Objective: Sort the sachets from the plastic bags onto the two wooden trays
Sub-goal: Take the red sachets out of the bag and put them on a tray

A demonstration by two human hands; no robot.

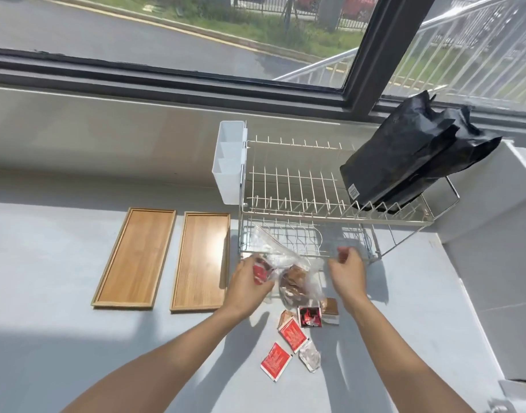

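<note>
Two wooden trays, bare, side by side left of dish rack. Clear plastic bags in front of rack, sachets visible inside. Left hand closed on bag holding red sachets; right hand loosely curled, apparently empty. Loose sachets on counter nearer the person. Advice: pinch bag's base, tip out, keep red and brown sachets apart

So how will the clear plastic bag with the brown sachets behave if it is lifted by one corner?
The clear plastic bag looks thin and crumpled, so it will probably sag and fold rather than hold its shape. Its brown contents bulge low, so they would likely slide to the bottom. Sachets already lie loose on the counter, so more may spill if the mouth tips down.
</note>
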